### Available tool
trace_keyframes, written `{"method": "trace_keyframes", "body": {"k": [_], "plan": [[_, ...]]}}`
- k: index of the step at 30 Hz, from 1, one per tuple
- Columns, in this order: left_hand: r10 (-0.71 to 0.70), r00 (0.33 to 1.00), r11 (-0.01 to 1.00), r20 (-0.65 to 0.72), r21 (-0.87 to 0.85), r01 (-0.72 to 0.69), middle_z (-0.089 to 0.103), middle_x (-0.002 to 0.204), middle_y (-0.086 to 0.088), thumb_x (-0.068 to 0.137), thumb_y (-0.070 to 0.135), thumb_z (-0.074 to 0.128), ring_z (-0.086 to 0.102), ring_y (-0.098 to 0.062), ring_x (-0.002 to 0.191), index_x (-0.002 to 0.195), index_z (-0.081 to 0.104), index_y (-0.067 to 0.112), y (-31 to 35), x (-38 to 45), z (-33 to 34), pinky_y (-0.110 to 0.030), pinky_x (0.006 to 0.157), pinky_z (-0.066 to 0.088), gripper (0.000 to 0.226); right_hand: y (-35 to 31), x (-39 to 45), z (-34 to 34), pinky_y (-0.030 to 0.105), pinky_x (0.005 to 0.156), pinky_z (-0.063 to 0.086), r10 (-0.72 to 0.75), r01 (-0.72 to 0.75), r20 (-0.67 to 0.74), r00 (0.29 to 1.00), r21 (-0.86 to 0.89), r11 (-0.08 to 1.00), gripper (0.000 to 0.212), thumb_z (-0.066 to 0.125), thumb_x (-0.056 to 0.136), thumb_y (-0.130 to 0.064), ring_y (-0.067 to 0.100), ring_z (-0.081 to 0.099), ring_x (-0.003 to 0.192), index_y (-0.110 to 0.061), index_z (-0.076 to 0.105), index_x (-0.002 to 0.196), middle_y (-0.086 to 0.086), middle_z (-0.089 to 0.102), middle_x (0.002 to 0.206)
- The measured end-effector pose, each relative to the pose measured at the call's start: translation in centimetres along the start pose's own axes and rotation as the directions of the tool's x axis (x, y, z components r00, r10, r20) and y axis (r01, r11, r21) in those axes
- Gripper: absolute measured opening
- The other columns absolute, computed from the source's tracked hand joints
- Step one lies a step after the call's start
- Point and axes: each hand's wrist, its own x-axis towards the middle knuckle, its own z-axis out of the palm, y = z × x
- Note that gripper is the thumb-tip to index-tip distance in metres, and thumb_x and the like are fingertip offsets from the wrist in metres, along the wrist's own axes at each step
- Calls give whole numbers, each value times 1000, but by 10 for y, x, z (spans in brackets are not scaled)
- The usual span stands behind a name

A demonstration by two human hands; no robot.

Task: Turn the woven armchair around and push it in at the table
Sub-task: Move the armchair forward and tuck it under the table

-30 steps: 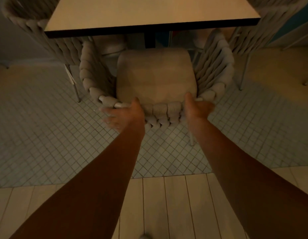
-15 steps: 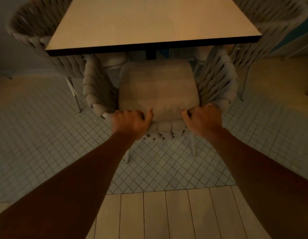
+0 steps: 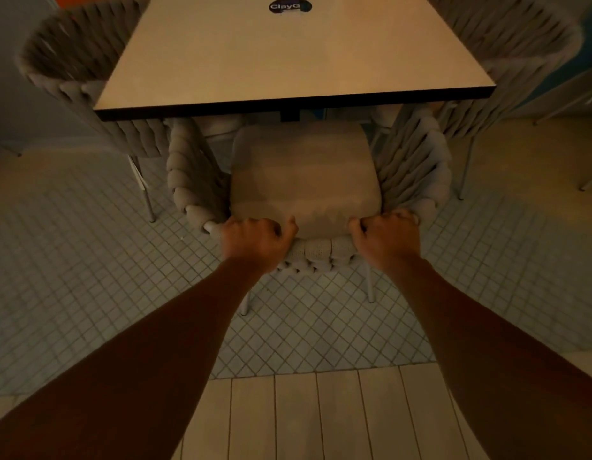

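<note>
The woven armchair (image 3: 417, 167) stands in front of me with its back toward me and its seat facing the table (image 3: 288, 61). Its beige seat cushion (image 3: 304, 174) reaches just under the table's dark front edge. My left hand (image 3: 255, 242) is closed over the top rail of the backrest on the left. My right hand (image 3: 386, 239) grips the same rail on the right. Two thin metal rear legs show below the rail, standing on the tiled floor.
Two more woven armchairs stand at the table's sides, one at the left (image 3: 72, 71) and one at the right (image 3: 507, 61). A round dark sticker (image 3: 289, 6) lies on the tabletop. Small square tiles (image 3: 89, 277) cover the floor, with pale planks (image 3: 321, 416) nearest me.
My hands went from resting open against the backrest to closing around its top rail. The view has tilted up, showing more of the tabletop.
</note>
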Motion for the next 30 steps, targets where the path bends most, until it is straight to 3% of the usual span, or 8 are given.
{"method": "trace_keyframes", "body": {"k": [2, 6, 8, 10, 11, 17, 20, 30], "plan": [[-12, 1000, 1000, 14, -19, 12, 47, 41, 5, 90, 69, 9, 48, -17, 43, 49, 60, 21, -2, 1, 1, -33, 71, 46, 81, -1, -2, -2, 39, 76, 39, -28, 28, -9, 1000, 16, 999, 58, 28, 102, -27, 27, 51, 51, -8, 69, 66, 13, 67, 59], [7, 999, 1000, 37, -1, -7, 46, 41, 6, 90, 71, 9, 49, -16, 46, 52, 64, 22, -2, -6, -3, -32, 68, 43, 83, -6, -14, 1, 38, 74, 27, -26, 28, -28, 999, 63, 998, 87, -13, 97, -32, 25, 41, 55, -8, 66, 73, 13, 67, 64], [12, 1000, 1000, 20, -8, -12, 42, 41, 8, 88, 71, 3, 41, -14, 43, 56, 68, 20, -1, -9, -5, -30, 64, 36, 88, -4, -21, -1, 37, 70, 30, 3, 8, -106, 994, 106, 994, 72, 11, 103, -29, 23, 42, 47, -9, 65, 60, 12, 64, 54], [33, 999, 999, 33, 2, -34, 38, 42, 10, 85, 74, -3, 32, -10, 43, 64, 71, 20, 0, -11, -9, -31, 65, 32, 93, 4, -20, 0, 35, 65, 35, -30, 58, -152, 988, 182, 982, 49, 48, 95, -23, 24, 46, 39, -12, 62, 50, 9, 59, 45], [64, 997, 998, 34, -14, -63, 38, 43, 11, 84, 78, -4, 33, -9, 43, 63, 70, 21, 0, -12, -10, -31, 68, 35, 96, 8, -19, 3, 33, 64, 36, -66, 99, -155, 986, 215, 972, 45, 55, 91, -25, 24, 49, 39, -12, 62, 49, 7, 59, 44], [195, 978, 981, -67, -2, -196, 65, 57, 8, 56, 107, 17, 64, -19, 61, 62, 69, 25, -6, -22, -8, -38, 80, 47, 97, 18, -12, 14, 26, 58, 24, -75, 147, -260, 963, 271, 951, 60, 53, 92, -56, 17, 41, 38, -17, 64, 48, -3, 55, 40], [158, 982, 987, -100, -25, -161, 64, 54, 6, 53, 108, 24, 63, -19, 59, 61, 71, 22, -2, -23, -6, -38, 81, 48, 98, 20, -11, 17, 26, 58, 27, -110, 187, -270, 957, 279, 942, 63, 50, 93, -59, 15, 36, 40, -16, 67, 51, -2, 56, 41], [119, 984, 990, -130, -64, -128, 66, 55, 3, 55, 105, 36, 64, -21, 60, 64, 72, 20, 3, -16, -1, -39, 82, 47, 93, 24, 11, 14, 23, 55, 27, -93, 156, -238, 967, 262, 952, 65, 46, 90, -63, 21, 48, 41, -17, 67, 49, -1, 54, 39]]}}
